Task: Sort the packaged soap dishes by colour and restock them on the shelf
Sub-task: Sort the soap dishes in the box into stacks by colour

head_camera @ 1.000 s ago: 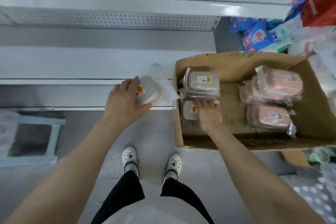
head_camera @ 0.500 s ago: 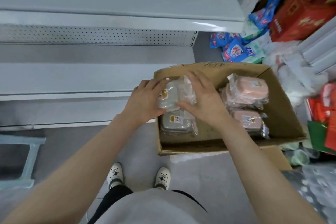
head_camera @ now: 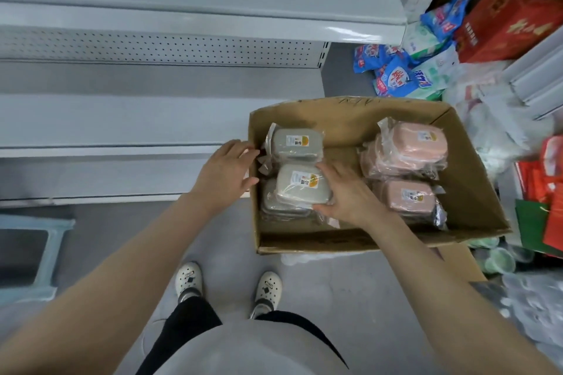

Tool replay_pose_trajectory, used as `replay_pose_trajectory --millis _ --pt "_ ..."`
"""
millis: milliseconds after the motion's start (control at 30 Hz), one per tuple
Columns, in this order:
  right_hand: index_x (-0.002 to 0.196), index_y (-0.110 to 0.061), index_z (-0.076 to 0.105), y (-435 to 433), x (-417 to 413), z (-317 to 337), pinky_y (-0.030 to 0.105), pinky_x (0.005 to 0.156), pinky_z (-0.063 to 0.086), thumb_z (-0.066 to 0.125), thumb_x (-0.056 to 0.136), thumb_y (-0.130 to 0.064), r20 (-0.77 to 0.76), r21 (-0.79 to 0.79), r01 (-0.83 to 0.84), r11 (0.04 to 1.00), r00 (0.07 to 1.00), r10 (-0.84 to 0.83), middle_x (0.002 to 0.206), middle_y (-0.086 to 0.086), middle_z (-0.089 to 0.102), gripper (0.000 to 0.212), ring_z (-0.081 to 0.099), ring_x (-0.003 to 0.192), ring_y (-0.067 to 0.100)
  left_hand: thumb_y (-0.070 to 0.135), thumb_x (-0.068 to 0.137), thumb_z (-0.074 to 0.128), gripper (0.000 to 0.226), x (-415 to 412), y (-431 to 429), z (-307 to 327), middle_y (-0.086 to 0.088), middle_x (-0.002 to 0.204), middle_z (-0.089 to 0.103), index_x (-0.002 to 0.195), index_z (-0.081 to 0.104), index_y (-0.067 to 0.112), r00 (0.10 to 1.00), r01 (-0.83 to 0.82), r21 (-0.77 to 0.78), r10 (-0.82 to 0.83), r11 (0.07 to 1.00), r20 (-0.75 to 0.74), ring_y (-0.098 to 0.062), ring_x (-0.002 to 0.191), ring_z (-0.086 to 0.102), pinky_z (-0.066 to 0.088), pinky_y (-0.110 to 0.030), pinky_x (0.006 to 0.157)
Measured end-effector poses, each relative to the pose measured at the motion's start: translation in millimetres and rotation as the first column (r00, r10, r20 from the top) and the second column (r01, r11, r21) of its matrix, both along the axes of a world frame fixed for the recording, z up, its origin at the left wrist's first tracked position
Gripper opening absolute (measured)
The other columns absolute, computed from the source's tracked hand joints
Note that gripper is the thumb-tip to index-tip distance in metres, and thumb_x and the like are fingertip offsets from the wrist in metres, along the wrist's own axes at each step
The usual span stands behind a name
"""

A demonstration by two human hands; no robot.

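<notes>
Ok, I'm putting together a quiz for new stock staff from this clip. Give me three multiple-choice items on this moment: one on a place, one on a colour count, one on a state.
1. Where in the cardboard box do the pink packs lie?
A) on the person's left side
B) on the person's right side
C) stacked on the grey ones

2. How many colours of soap dish show in the box?
A) one
B) two
C) four

3. What is the right hand doing?
A) holding a pink pack
B) hanging clear of the box
C) gripping the near grey pack

Answers:
1 B: the pink packs fill the right half, apart from the grey packs.
2 B: only grey and pink show.
3 C: its fingers and thumb curl round that pack's right end, on top of the grey pile.
</notes>
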State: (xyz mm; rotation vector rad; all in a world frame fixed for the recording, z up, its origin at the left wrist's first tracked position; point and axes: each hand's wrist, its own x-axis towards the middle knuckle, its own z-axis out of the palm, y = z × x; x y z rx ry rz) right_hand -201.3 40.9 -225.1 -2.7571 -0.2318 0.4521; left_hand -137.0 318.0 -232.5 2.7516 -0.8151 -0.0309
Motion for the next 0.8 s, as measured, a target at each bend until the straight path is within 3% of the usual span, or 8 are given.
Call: replay_pose_trajectory --millis 267,500,633,800 --pt "0.151 -0.029 0.014 31 13 -39 0.042 0.106 0.039 0.078 0.077 -0.038 -0.089 0.008 -0.074 0.997 0.993 0.075 0.154 0.002 0.028 0.099 0.04 0.133 0.024 0.026 0.087 0.068 0.049 -13 12 -19 -0.013 0.128 0.059 0.13 0.056 0.004 0.999 -0.029 -0.006 0.029 1.0 0.012 -0.035 0.118 0.052 0.047 -0.045 0.099" --pt "0.152 -0.021 0.02 38 34 -11 0.041 0.107 0.038 0.067 0.084 -0.051 -0.1 -0.145 -0.168 0.975 0.983 0.154 0.156 0.003 0.023 0.088 0.032 0.138 0.025 0.029 0.088 0.066 0.051 -14 28 -17 -0.012 0.129 0.059 0.133 0.054 0.009 0.997 -0.083 -0.023 0.083 0.996 0.0 -0.035 0.115 0.054 0.049 -0.046 0.094" --pt "0.144 -0.012 0.039 79 55 26 0.041 0.098 0.044 0.054 0.097 -0.037 0.161 -0.154 -0.204 0.967 0.96 0.229 0.145 0.011 0.043 0.056 0.047 0.124 0.03 0.031 0.089 0.065 0.049 -20 67 -6 -0.012 0.123 0.062 0.132 0.056 0.009 0.982 -0.182 -0.042 0.184 0.982 0.043 -0.035 0.11 0.058 0.051 -0.045 0.09" --pt "0.13 -0.001 0.055 176 75 40 0.045 0.087 0.05 0.051 0.098 -0.024 0.357 -0.146 -0.358 0.922 0.85 0.387 0.121 0.021 0.06 0.04 0.057 0.107 0.04 0.028 0.087 0.069 0.045 -40 154 12 -0.011 0.118 0.065 0.127 0.061 0.009 0.937 -0.333 -0.082 0.339 0.939 0.088 -0.036 0.105 0.06 0.052 -0.044 0.088"
